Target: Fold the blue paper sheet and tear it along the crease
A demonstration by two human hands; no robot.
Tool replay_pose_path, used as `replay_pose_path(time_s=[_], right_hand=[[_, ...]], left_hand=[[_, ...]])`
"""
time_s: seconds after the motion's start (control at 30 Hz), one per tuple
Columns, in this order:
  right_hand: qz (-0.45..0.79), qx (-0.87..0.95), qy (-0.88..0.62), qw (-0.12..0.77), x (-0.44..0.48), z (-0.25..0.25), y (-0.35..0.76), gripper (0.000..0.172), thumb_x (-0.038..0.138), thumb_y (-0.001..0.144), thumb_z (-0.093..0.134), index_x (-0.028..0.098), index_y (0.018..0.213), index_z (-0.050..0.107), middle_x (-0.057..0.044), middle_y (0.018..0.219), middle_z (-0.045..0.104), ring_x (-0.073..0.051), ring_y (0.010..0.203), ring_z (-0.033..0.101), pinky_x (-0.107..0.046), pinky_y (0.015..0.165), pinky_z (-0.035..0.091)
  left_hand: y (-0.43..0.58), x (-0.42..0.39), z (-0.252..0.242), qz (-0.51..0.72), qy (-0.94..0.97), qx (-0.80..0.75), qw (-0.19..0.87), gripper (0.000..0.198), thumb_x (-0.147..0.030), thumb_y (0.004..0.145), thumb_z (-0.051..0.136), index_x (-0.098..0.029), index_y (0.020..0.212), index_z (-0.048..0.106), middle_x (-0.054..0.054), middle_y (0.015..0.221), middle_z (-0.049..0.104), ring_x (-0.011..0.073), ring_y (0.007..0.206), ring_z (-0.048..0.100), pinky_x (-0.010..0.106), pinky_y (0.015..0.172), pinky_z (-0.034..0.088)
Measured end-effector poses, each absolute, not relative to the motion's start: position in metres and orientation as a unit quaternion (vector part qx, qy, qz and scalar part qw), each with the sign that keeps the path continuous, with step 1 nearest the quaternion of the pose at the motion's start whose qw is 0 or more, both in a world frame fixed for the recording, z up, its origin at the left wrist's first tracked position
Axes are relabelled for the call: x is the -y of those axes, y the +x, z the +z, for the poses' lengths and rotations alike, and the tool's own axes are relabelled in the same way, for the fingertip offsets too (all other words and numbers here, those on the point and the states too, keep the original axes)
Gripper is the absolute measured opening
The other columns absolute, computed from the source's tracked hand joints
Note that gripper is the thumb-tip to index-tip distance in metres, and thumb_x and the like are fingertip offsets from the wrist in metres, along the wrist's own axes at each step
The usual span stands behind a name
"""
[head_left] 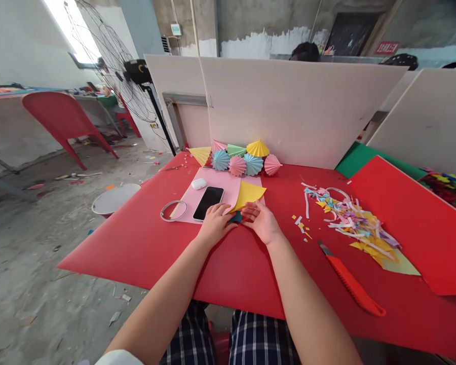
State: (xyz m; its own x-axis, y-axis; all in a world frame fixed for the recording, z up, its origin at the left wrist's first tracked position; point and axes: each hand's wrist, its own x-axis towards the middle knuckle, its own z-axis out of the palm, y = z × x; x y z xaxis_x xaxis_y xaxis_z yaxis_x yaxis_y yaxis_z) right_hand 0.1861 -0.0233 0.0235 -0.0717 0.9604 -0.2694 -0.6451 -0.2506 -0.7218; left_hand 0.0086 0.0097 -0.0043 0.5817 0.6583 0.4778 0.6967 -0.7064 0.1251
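1. Phone (209, 204): on paper sheet (228, 180), between ring (161, 210) (left) and paper piece (248, 193) (right).
2. Earbud case (199, 183): behind phone.
3. Paper cones (237, 165): back of bench (137, 253), before partition (289, 111).
4. Paper scraps (359, 223): bench's right side.
5. Knife (351, 284): before scraps.

The yellow sheet (250, 194) is thin, smooth paper with hardly any shine. The little fans (253, 165) are matt paper with bumpy folds. The phone (209, 204) has a dark, shiny front like glass. The small case (198, 183) looks like smooth white plastic. The knife (353, 284) has a metal blade and a ridged plastic handle. The counter (155, 243) is smooth with a soft shine. The floor (79, 233) looks rough.
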Motion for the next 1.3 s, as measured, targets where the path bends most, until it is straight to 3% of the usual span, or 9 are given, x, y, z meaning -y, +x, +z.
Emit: replay_pose_path(time_s=[0.17, 0.33, 0.53, 0.73, 0.93, 1.07, 1.17, 1.3], right_hand=[[0.700, 0.213, -0.349, 0.585, 0.021, 0.017, 0.177, 0.024, 0.042, 0.076, 0.056, 0.020, 0.078, 0.067, 0.000, 0.070, 0.067, -0.014, 0.071, 0.060, -0.031, 0.073, 0.046], [0.661, 0.228, -0.398, 0.593, 0.020, 0.016, 0.178, 0.023, 0.040, 0.077, 0.053, 0.021, 0.080, 0.066, 0.000, 0.071, 0.066, -0.013, 0.072, 0.061, -0.031, 0.075, 0.049], [0.609, 0.238, -0.491, 0.576, 0.016, 0.006, 0.177, 0.011, 0.026, 0.072, 0.059, 0.018, 0.077, 0.062, -0.002, 0.069, 0.063, -0.013, 0.063, 0.059, -0.030, 0.061, 0.053], [0.574, 0.269, -0.526, 0.567, -0.004, 0.002, 0.171, 0.023, 0.022, 0.076, 0.050, 0.024, 0.098, 0.056, 0.000, 0.077, 0.061, -0.011, 0.061, 0.059, -0.029, 0.055, 0.054], [0.548, 0.347, -0.554, 0.522, -0.020, 0.003, 0.160, 0.025, 0.024, 0.075, 0.050, 0.023, 0.097, 0.061, 0.001, 0.077, 0.061, -0.010, 0.057, 0.056, -0.026, 0.050, 0.052], [0.494, 0.395, -0.598, 0.492, -0.034, -0.003, 0.157, 0.023, 0.024, 0.070, 0.053, 0.021, 0.091, 0.063, 0.000, 0.077, 0.062, -0.012, 0.056, 0.056, -0.025, 0.046, 0.049], [0.439, 0.426, -0.634, 0.473, -0.046, -0.009, 0.158, 0.021, 0.021, 0.063, 0.058, 0.019, 0.084, 0.063, -0.002, 0.074, 0.063, -0.016, 0.062, 0.059, -0.027, 0.052, 0.048], [0.399, 0.470, -0.649, 0.446, -0.055, -0.014, 0.161, 0.018, 0.017, 0.058, 0.064, 0.018, 0.076, 0.064, -0.002, 0.074, 0.066, -0.020, 0.076, 0.061, -0.030, 0.067, 0.047]], left_hand=[[0.012, -0.011, -0.006, -0.258, -0.884, 0.388, 0.035, 0.019, -0.032, 0.084, 0.055, -0.025, 0.096, 0.067, 0.004, 0.108, 0.061, 0.0216, 0.105, 0.049, 0.037, 0.092, 0.036], [0.010, -0.013, -0.007, -0.289, -0.845, 0.448, 0.042, 0.024, -0.027, 0.088, 0.047, -0.021, 0.079, 0.069, 0.005, 0.089, 0.063, 0.0223, 0.094, 0.052, 0.036, 0.083, 0.039], [0.009, -0.015, -0.009, -0.311, -0.816, 0.485, 0.040, 0.024, -0.031, 0.086, 0.050, -0.020, 0.078, 0.069, 0.005, 0.079, 0.061, 0.0209, 0.087, 0.053, 0.034, 0.078, 0.041], [0.012, -0.009, -0.002, -0.302, -0.826, 0.475, 0.042, 0.028, -0.033, 0.088, 0.047, -0.021, 0.079, 0.070, 0.006, 0.087, 0.064, 0.0214, 0.094, 0.053, 0.036, 0.083, 0.041], [0.018, 0.000, 0.007, -0.250, -0.857, 0.446, 0.057, 0.027, -0.040, 0.087, 0.047, -0.024, 0.088, 0.069, 0.006, 0.111, 0.061, 0.0258, 0.115, 0.045, 0.046, 0.102, 0.026], [0.022, 0.004, 0.006, -0.226, -0.855, 0.461, 0.064, 0.031, -0.038, 0.088, 0.045, -0.020, 0.102, 0.065, 0.010, 0.111, 0.062, 0.0270, 0.119, 0.043, 0.049, 0.104, 0.022], [0.024, 0.007, 0.002, -0.215, -0.854, 0.470, 0.063, 0.034, -0.036, 0.089, 0.043, -0.017, 0.109, 0.061, 0.012, 0.116, 0.060, 0.0267, 0.120, 0.043, 0.049, 0.105, 0.022], [0.026, 0.008, -0.001, -0.203, -0.853, 0.478, 0.055, 0.034, -0.037, 0.089, 0.042, -0.016, 0.097, 0.067, 0.012, 0.118, 0.058, 0.0282, 0.121, 0.042, 0.050, 0.105, 0.023]])
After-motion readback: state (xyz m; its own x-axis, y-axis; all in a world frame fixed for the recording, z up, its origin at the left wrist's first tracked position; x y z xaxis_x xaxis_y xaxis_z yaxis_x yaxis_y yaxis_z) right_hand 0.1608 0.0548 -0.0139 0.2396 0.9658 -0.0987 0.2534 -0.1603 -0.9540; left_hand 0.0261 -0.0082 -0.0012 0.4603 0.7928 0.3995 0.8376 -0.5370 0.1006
